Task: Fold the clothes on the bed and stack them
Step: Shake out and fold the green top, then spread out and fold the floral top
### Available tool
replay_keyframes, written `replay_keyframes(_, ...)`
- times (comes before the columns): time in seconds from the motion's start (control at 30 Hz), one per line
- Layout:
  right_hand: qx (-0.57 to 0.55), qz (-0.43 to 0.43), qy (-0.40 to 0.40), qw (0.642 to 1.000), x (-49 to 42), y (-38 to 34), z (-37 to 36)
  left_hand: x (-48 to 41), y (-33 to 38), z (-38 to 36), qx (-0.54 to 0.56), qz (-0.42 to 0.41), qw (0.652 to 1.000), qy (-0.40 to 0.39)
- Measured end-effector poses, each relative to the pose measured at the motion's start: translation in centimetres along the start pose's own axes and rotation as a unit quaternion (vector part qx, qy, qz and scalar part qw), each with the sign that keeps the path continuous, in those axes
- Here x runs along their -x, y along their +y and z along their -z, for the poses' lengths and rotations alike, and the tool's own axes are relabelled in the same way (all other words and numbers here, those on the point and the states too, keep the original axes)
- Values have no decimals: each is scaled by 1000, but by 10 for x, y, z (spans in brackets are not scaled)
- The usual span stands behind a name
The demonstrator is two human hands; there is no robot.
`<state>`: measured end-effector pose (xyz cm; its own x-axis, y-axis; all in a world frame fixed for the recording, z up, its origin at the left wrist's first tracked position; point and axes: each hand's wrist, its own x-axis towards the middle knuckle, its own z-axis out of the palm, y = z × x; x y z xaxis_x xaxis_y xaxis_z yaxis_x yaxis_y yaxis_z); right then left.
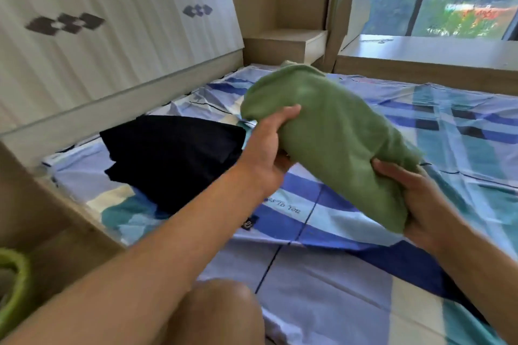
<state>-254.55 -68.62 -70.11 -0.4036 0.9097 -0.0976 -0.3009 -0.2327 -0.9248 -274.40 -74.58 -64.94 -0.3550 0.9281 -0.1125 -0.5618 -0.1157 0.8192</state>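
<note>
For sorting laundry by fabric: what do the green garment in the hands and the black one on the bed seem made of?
Green garment: probably a soft matte knit, cotton-like; it slumps in rounded bulges between the left hand and right hand. Black garment: thin matte cloth, perhaps jersey; it lies flat with straight folded edges. Blur hides the weave.

Folded green garment [333, 131] aloft, tilted, above the bed [322, 274]; black folded clothes [173, 157] flat at left.
</note>
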Motion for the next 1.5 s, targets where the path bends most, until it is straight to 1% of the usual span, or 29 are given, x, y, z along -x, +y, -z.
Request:
replay_keyframes(0.13, 27, 34, -74, 996, -64, 9, -107, -35, 85, 78, -44, -90, 989, 108)
replay_keyframes(0.23, 29, 38, -117, 992, -107, 22, -186, -60, 149, 140, -81, -125, 972, 184)
replay_keyframes(0.3, 40, 36, -122, 991, -130, 39, -227, -81, 177, 186, -102, -113, 960, 235)
replay_keyframes(0.37, 99, 27, -111, 989, -145, 66, -249, -108, 188, 243, -167, -76, 937, 298)
replay_keyframes(0.4, 147, 20, -103, 984, -148, 81, -253, -118, 186, 268, -223, -62, 913, 336)
replay_keyframes(0.43, 194, 10, -93, 976, -149, 94, -253, -118, 181, 279, -284, -50, 878, 382)
replay_keyframes(0.47, 231, 2, -86, 969, -150, 105, -251, -110, 174, 279, -358, -48, 832, 422)
replay_keyframes(0.5, 257, 0, -78, 963, -150, 113, -248, -105, 167, 278, -450, -69, 775, 439)
replay_keyframes(0.53, 282, 11, -69, 957, -149, 116, -245, -102, 161, 274, -542, -124, 709, 433)
replay_keyframes(0.57, 321, 31, -55, 945, -147, 115, -244, -99, 158, 267, -614, -212, 649, 395)
replay_keyframes(0.6, 374, 71, -40, 924, -143, 112, -244, -95, 156, 256, -661, -303, 605, 326)
replay_keyframes(0.63, 424, 132, -26, 895, -138, 108, -246, -95, 156, 246, -692, -359, 576, 244)
replay_keyframes(0.67, 458, 203, -21, 865, -133, 104, -250, -97, 157, 238, -725, -371, 559, 159)
replay_keyframes(0.7, 477, 268, -30, 836, -129, 102, -254, -104, 158, 235, -763, -348, 537, 88)
replay_keyframes(0.73, 499, 315, -51, 806, -127, 100, -258, -109, 159, 233, -802, -308, 510, 43)
replay_keyframes(0.77, 527, 331, -80, 778, -129, 102, -260, -113, 156, 234, -831, -263, 490, 22)
replay_keyframes(0.8, 556, 318, -111, 760, -132, 105, -263, -115, 156, 239, -846, -225, 482, 16)
replay_keyframes(0.83, 580, 275, -140, 754, -136, 111, -261, -116, 152, 246, -845, -187, 500, 17)
replay_keyframes(0.87, 593, 220, -165, 756, -138, 118, -259, -117, 148, 255, -836, -144, 530, 19)
replay_keyframes(0.93, 586, 147, -195, 773, -140, 134, -251, -115, 136, 269, -813, -87, 576, 21)
replay_keyframes(1.0, 566, 144, -192, 789, -139, 142, -248, -114, 133, 274, -802, -76, 592, 19)
replay_keyframes(1.03, 556, 152, -186, 796, -139, 139, -249, -113, 135, 272, -804, -79, 588, 21)
replay_keyframes(1.13, 524, 176, -175, 815, -134, 120, -244, -109, 150, 255, -826, -123, 548, 49)
replay_keyframes(1.17, 509, 183, -173, 823, -133, 112, -239, -106, 154, 245, -825, -150, 541, 63)
replay_keyframes(1.2, 496, 189, -172, 830, -130, 102, -233, -103, 157, 233, -814, -186, 545, 72)
replay_keyframes(1.23, 486, 192, -168, 836, -127, 92, -224, -101, 155, 219, -795, -225, 559, 72)
replay_keyframes(1.33, 465, 196, -152, 850, -118, 63, -186, -92, 129, 166, -712, -313, 627, 41)
replay_keyframes(1.4, 453, 203, -128, 859, -110, 44, -153, -86, 100, 125, -663, -337, 668, 13)
replay_keyframes(1.5, 447, 208, -85, 866, -94, 13, -91, -76, 48, 67, -612, -339, 713, -37)
